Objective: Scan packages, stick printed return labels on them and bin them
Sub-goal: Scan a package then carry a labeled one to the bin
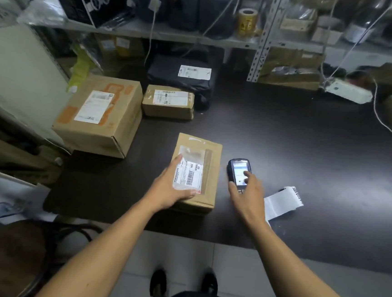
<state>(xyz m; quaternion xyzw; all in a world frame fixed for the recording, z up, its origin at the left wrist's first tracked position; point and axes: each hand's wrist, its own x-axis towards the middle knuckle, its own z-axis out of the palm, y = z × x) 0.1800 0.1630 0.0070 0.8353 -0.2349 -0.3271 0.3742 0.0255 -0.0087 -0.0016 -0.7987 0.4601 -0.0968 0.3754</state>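
A long brown cardboard package [208, 173] lies on the dark table [297, 145] in front of me. A white barcode label [188, 175] is on its top. My left hand [169, 186] lies flat on the package's near left part, fingers straight, thumb along the label's near edge. My right hand [248, 194] grips a handheld scanner [238, 172] just right of the package; its screen is lit and my thumb touches it. A strip of printed white labels [282, 202] lies right of my right hand.
A large box [100, 116], a small box [168, 102] and a black bag package [184, 76], each labelled, lie at the table's back left. Metal shelves [264, 36] with boxes and a tape roll [247, 20] stand behind. A brown stool [5, 255] is at lower left.
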